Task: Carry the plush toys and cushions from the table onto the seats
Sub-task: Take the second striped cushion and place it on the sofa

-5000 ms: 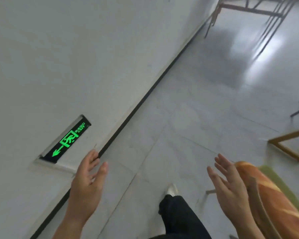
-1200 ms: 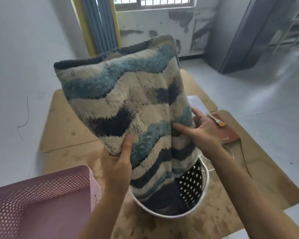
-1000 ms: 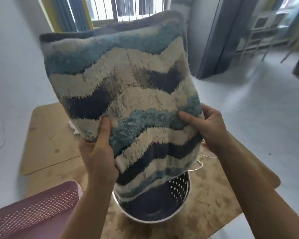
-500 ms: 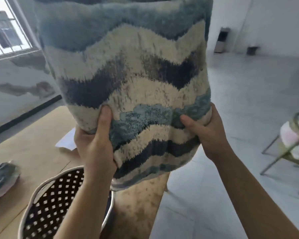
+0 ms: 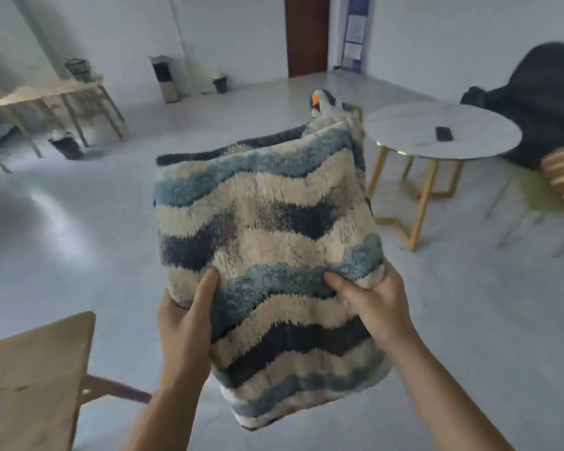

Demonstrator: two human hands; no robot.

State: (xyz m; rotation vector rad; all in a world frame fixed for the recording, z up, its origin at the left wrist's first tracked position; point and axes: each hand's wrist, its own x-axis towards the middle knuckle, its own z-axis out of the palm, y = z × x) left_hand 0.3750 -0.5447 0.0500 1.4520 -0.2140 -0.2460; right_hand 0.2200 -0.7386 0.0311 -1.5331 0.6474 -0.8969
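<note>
Item: cushion [image 5: 264, 255], now clear of the basket and counter [image 5: 30, 379] it hung over a second ago, held upright before you, fingers of your left hand [image 5: 186, 320] and right hand [image 5: 378, 307] clamped on its sides — carry under way, seats ahead.

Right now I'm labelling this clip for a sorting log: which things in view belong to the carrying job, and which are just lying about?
Part of the job:
cushion, held by left hand and right hand
plush toy behind it
chair, a seat at far right

Just lying about:
round table with a small black object
bin
far table
</note>
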